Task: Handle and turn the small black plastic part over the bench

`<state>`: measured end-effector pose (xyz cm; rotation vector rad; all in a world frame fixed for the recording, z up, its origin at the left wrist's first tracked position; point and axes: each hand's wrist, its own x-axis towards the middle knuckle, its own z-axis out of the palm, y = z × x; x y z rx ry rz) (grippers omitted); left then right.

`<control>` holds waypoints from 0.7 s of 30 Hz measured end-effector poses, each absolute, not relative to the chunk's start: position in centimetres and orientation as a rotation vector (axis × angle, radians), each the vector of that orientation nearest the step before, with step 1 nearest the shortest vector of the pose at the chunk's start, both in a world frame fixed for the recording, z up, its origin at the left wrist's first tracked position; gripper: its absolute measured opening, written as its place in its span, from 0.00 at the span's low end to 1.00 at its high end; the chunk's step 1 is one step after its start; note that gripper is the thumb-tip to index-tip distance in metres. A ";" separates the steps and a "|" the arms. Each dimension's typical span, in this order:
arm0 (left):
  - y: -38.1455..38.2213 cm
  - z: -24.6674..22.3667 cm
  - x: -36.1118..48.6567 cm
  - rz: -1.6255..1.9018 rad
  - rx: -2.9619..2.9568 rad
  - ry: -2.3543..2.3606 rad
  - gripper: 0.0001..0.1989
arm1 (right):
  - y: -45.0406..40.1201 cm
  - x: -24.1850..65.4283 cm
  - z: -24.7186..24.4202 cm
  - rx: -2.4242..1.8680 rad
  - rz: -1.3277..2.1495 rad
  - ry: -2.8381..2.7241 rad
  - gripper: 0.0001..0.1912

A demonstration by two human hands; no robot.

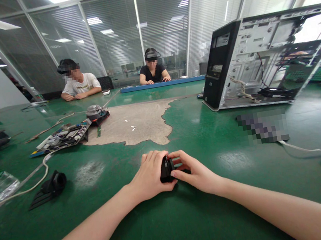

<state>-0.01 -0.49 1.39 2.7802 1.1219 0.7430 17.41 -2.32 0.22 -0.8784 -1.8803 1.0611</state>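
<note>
Green tabletop is lying beneath a small black part, which the left hand is holding in curled fingers while the right hand is pinching its right side, seemingly a 2-handed handling step, calling next for steady left support.

Left hand and right hand grip a small black object at the glossy green bench; an open-sided black-and-silver computer tower stands beyond, right.
</note>
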 end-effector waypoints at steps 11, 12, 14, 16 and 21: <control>-0.6 1.4 0.0 0.760 2.768 1.144 0.28 | -2.3 17.5 0.1 -0.782 1.023 -1.889 0.10; -0.6 1.4 0.0 0.761 2.769 1.147 0.28 | -2.3 17.5 0.1 -0.793 1.024 -1.885 0.10; -0.6 1.4 0.0 0.758 2.768 1.150 0.27 | -2.2 17.5 0.1 -0.827 1.038 -1.882 0.14; -0.6 1.4 0.0 0.753 2.765 1.152 0.27 | -2.3 17.4 0.2 -0.857 1.067 -1.879 0.17; -0.5 1.4 -0.1 0.743 2.762 1.149 0.30 | -2.5 17.4 0.3 -0.835 1.051 -1.893 0.17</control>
